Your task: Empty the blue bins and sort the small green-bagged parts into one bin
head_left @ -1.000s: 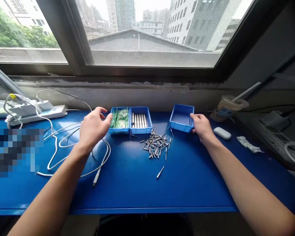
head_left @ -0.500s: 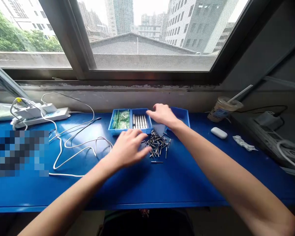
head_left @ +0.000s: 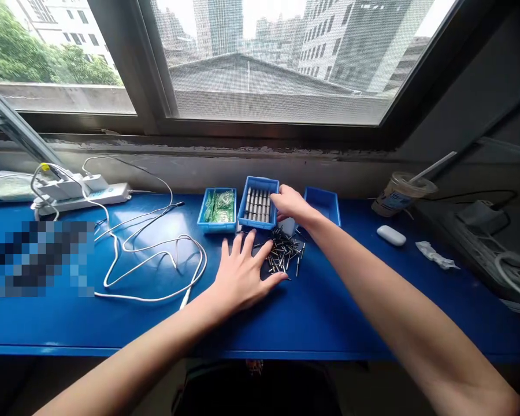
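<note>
My right hand (head_left: 291, 203) grips the right side of a blue bin (head_left: 260, 224) holding rows of silvery-white cylindrical pieces (head_left: 258, 203). The bin looks lifted a little and tilted toward me. Fingers spread, my left hand (head_left: 241, 274) rests on the blue table beside a heap of thin black-and-silver metal pins (head_left: 283, 251); its thumb reaches to the heap's near edge. Left of the gripped bin stands another blue bin (head_left: 216, 229) with green-tinted packets (head_left: 220, 206). A third blue bin (head_left: 325, 202) sits behind my right wrist, partly hidden by it.
White cables (head_left: 156, 299) and a power strip (head_left: 84, 199) lie on the left. To the right are a plastic cup with a straw (head_left: 401, 193), a white oval case (head_left: 391, 235) and a crumpled tissue (head_left: 435, 255). The window wall (head_left: 225, 167) bounds the back.
My right hand has taken hold of the middle bin, which has come up and apart from the packet bin. My left hand has moved right and down, its fingers spreading beside the pins.
</note>
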{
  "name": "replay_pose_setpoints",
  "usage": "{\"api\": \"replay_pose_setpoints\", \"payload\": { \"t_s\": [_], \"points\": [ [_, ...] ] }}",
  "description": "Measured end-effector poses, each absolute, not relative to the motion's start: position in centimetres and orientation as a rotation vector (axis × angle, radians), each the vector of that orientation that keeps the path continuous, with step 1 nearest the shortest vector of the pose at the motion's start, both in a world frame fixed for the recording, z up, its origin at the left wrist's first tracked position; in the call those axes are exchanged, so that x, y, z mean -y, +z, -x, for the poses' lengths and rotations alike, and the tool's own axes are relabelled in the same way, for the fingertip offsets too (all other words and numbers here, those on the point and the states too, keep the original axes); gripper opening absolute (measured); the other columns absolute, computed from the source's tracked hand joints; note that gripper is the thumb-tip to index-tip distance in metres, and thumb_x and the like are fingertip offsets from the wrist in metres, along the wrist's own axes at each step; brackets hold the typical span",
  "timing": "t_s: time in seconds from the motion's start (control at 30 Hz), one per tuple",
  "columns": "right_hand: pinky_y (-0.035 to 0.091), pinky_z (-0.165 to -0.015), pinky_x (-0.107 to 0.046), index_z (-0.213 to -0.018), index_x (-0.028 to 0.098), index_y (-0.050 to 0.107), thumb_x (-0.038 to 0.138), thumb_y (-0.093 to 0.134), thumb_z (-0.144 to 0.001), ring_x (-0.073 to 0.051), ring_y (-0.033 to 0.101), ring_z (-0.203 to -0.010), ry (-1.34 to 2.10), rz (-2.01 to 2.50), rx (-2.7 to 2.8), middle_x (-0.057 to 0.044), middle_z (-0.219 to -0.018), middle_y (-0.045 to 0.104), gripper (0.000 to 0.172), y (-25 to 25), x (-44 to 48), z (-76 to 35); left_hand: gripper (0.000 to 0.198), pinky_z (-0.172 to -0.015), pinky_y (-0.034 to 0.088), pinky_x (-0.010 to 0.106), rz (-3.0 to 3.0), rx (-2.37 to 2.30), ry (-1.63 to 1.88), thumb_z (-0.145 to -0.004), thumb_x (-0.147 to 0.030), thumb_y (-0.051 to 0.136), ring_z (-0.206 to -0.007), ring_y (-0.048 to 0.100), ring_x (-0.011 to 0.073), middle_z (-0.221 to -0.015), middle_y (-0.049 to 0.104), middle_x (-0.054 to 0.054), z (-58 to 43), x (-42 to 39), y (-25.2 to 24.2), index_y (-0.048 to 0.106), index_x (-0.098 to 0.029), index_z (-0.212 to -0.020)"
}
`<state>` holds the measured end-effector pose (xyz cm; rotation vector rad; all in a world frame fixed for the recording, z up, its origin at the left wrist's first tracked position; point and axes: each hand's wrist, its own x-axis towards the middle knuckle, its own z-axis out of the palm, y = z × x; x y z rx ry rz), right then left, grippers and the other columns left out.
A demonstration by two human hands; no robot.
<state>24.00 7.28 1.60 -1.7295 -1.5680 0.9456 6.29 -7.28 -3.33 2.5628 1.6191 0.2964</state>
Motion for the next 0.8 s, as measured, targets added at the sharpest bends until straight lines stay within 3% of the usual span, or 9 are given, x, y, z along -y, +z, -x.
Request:
{"api": "replay_pose_setpoints", "payload": {
  "t_s": [0.37,0.5,0.6,0.7,0.8],
  "points": [
    [0.060,-0.045,-0.040,-0.088,0.022,0.055,0.021,0.066,-0.077,-0.024,0.068,-0.062,0.799,1.675,1.443,-0.008,-0.091,0.070,0.015,1.1,-8.5,-24.2,0.085,-0.126,0.029,0.071,-2.551,-1.626,0.241,-0.100,-0.085,0.031,-0.160,0.030,0.0437,-0.169,0.038,0.020,-6.7,6.9,-3.2,0.040,-0.032,-0.166],
    [0.061,-0.044,-0.039,-0.088,0.023,0.055,0.020,0.063,-0.077,-0.024,0.068,-0.064,0.788,1.634,1.409,-0.008,-0.093,0.070,0.014,0.3,-9.0,-24.3,0.092,-0.130,0.026,0.068,-2.571,-1.565,0.315,-0.099,-0.085,0.031,-0.162,0.028,0.0402,-0.170,0.036,0.022,-8.0,6.9,-3.3,0.042,-0.021,-0.165],
    [0.060,-0.043,-0.040,-0.089,0.023,0.056,0.021,0.062,-0.077,-0.025,0.068,-0.065,0.740,1.615,1.400,-0.008,-0.094,0.070,0.014,0.2,-9.5,-24.4,0.097,-0.130,0.024,0.071,-2.605,-1.502,0.391,-0.098,-0.087,0.034,-0.160,0.030,0.0397,-0.170,0.037,0.019,-9.7,5.3,-3.0,0.044,-0.017,-0.163],
    [0.059,-0.044,-0.040,-0.089,0.023,0.057,0.021,0.063,-0.076,-0.025,0.067,-0.064,0.692,1.597,1.412,-0.008,-0.092,0.070,0.014,0.3,-9.8,-24.4,0.096,-0.124,0.036,0.070,-2.595,-1.430,0.383,-0.096,-0.086,0.042,-0.154,0.041,0.0379,-0.167,0.042,0.018,-11.2,3.6,-2.7,0.043,-0.017,-0.162],
    [0.058,-0.046,-0.038,-0.087,0.023,0.055,0.022,0.064,-0.077,-0.024,0.066,-0.063,0.664,1.585,1.429,-0.007,-0.089,0.069,0.013,0.1,-9.6,-24.5,0.094,-0.124,0.030,0.075,-2.603,-1.345,0.314,-0.096,-0.087,0.040,-0.155,0.039,0.0390,-0.165,0.045,0.019,-11.5,3.2,-2.7,0.048,-0.018,-0.159]
  ]
}}
